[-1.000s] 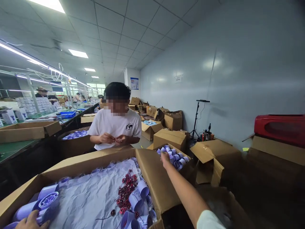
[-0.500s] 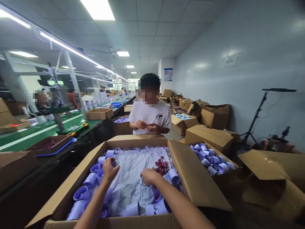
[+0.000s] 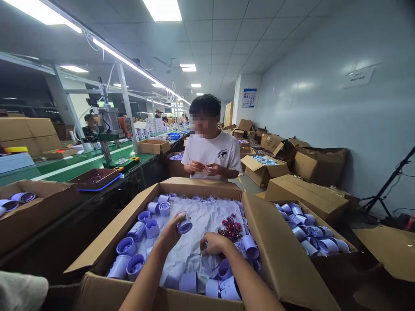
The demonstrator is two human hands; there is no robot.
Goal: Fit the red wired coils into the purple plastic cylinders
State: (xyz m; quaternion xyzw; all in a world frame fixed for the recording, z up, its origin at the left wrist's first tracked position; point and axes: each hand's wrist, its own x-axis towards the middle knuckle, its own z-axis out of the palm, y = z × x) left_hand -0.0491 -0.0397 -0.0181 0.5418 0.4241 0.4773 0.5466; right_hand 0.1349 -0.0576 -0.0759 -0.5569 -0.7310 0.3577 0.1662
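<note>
My left hand is closed around a lilac plastic cup, tilted above the crumpled white sheet in the open carton. To its right, my right hand has its fingers pinched, with a thin dark wire-like piece partly visible at the fingertips. Just beyond the right hand lies a tangled heap of small red parts with wires. More lilac cups line the carton's left side. Another lilac cup lies by its right side, and several sit along the near edge.
Across the carton a person in a white shirt holds something small in both hands. A second carton of lilac cups stands at the right. On the left runs a green conveyor bench with a press machine.
My left hand has moved from the row of cups toward the middle, bringing a lilac cup with it. My right hand stays near the red parts. The view has turned slightly left.
</note>
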